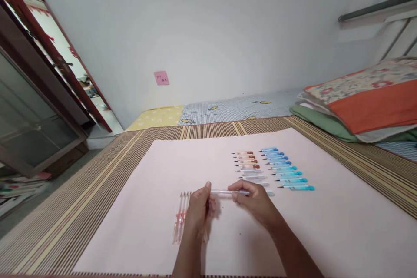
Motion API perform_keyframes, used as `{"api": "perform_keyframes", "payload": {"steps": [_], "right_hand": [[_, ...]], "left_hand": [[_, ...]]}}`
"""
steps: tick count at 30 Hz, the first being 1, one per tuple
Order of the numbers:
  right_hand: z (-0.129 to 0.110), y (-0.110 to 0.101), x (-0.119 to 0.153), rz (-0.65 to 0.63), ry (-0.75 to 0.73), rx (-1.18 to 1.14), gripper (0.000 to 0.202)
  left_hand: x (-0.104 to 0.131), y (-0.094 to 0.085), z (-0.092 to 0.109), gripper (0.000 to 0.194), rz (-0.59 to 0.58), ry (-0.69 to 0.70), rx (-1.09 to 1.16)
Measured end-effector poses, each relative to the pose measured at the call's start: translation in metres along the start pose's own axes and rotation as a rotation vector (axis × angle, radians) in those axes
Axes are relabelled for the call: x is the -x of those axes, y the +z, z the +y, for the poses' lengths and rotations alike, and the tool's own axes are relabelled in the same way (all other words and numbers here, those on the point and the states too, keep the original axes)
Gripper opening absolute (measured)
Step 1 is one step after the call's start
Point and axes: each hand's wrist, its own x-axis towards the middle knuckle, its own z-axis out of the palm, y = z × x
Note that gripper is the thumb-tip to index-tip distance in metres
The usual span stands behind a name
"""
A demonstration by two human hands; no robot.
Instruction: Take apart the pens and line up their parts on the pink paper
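A slim, whitish, see-through pen (220,191) lies level between my two hands, just above the pale sheet (140,226). My left hand (199,208) is closed around its left end. At the other end my right hand (256,202) pinches it between thumb and fingers. Partly behind my left hand lie several thin clear sticks with red markings, like pen refills (179,219), side by side. Beyond my right hand is a column of brown-ended pens (247,161) and greyish-white pens (252,177). Right of them runs a column of blue and turquoise pens (288,173).
The sheet lies on a striped mat (74,200). Folded bedding (374,100) is piled at the back right, near a rail (378,6). A pink note (161,78) sticks to the white wall (208,30). On the left stands a door (35,113).
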Motion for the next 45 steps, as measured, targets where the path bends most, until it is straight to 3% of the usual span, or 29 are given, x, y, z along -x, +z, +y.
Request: {"api": "perform_keyframes", "payload": {"steps": [3, 6, 10, 16, 25, 34, 39, 45], "right_hand": [[-0.008, -0.006, 0.002, 0.000, -0.113, 0.137, 0.008], [-0.013, -0.011, 0.003, 0.013, -0.133, 0.200, 0.010], [-0.004, -0.020, -0.001, 0.060, -0.068, 0.157, 0.026], [0.019, -0.030, -0.007, 0.031, 0.014, 0.053, 0.043], [0.006, -0.038, -0.007, 0.069, 0.076, 0.001, 0.054], [0.004, -0.038, -0.007, 0.112, 0.081, -0.021, 0.051], [0.007, -0.037, -0.008, 0.141, 0.099, -0.233, 0.045], [0.018, -0.027, -0.012, 0.116, 0.109, -0.674, 0.035]], "left_hand": [[-0.002, -0.002, -0.004, 0.064, 0.046, -0.045, -0.044], [-0.004, -0.005, -0.006, 0.064, 0.065, -0.059, -0.041], [-0.007, -0.008, -0.007, 0.062, 0.063, -0.103, 0.027], [-0.010, -0.011, -0.008, 0.060, 0.068, -0.091, 0.043], [-0.009, -0.012, -0.001, 0.062, 0.122, -0.084, 0.075], [-0.012, -0.014, -0.002, 0.064, 0.154, -0.084, 0.164], [-0.012, -0.012, -0.003, 0.063, 0.122, -0.113, 0.253], [-0.007, -0.004, 0.000, 0.043, 0.033, -0.264, 0.499]]}}
